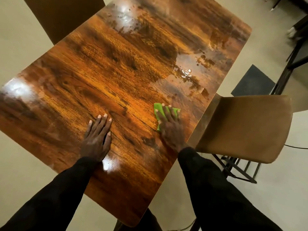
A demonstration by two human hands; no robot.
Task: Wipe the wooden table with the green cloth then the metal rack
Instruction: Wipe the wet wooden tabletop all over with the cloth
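The wooden table (100, 72) fills most of the view, glossy brown with a strong grain. My right hand (170, 125) presses flat on the green cloth (158, 108) near the table's right edge; most of the cloth is hidden under the palm and fingers. My left hand (97, 139) lies flat on the bare tabletop, fingers spread, holding nothing. Wet streaks and droplets (186, 72) glisten on the wood beyond the cloth, and another wet patch (124, 19) shines at the far end. I cannot tell whether the dark metal frame at the upper right is the rack.
A brown chair (241, 129) with a black metal frame stands close to the table's right edge. Another brown chair back (61, 15) stands at the far left. A dark mat (253, 82) lies on the pale floor, and dark metal frame legs (290, 60) rise at the upper right.
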